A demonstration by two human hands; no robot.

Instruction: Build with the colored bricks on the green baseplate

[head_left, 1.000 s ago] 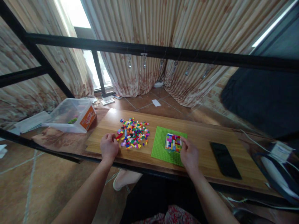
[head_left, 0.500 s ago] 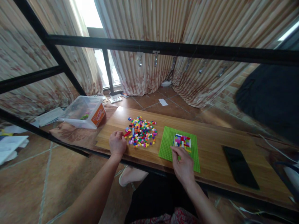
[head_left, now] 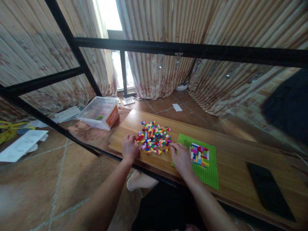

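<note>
My left hand (head_left: 130, 147) rests on the table at the left side of a loose pile of small coloured building bricks (head_left: 156, 138). Its fingers are curled closed beside a long red brick (head_left: 140, 138), and what they hold, if anything, is hidden. Over the left edge of a green baseplate (head_left: 209, 177) is my right hand (head_left: 181, 159), its bent fingers pointing at the pile's right side. A gap shows between thumb and forefinger, with no brick visible there. On the baseplate sits a flat multicoloured patch of joined bricks (head_left: 199, 154), partly edged in white.
A dark phone (head_left: 269, 189) lies on the wooden table (head_left: 231, 160) at the right. Beyond the table's left end stands a clear plastic box (head_left: 96, 112) with an orange label. A black metal bar (head_left: 168, 46) crosses above the table's far side.
My right hand has moved left, from the brick patch to the gap between baseplate and pile. My left hand stays by the pile. The whole view has shifted as the head turned left.
</note>
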